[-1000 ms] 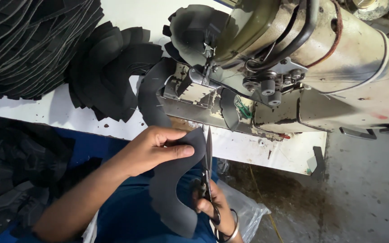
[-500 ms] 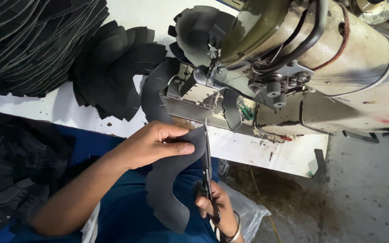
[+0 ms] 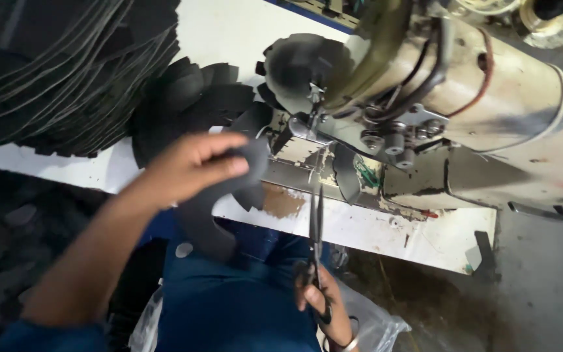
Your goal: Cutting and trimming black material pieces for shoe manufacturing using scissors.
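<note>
My left hand grips a curved black leather piece near its top, close to the left side of the sewing machine. The piece hangs down over my blue-clad lap. My right hand holds a pair of scissors by the handles, blades pointing up toward the needle area of the sewing machine. The blade tips are just below the machine's bed, to the right of the black piece.
Large stacks of black cut pieces lie on the white table at the left, and a fanned pile sits beside the machine. A clear plastic bag lies below near the floor.
My left hand has swung the black piece to the left and upward, away from the scissors. The scissors have stayed pointing up under the machine head.
</note>
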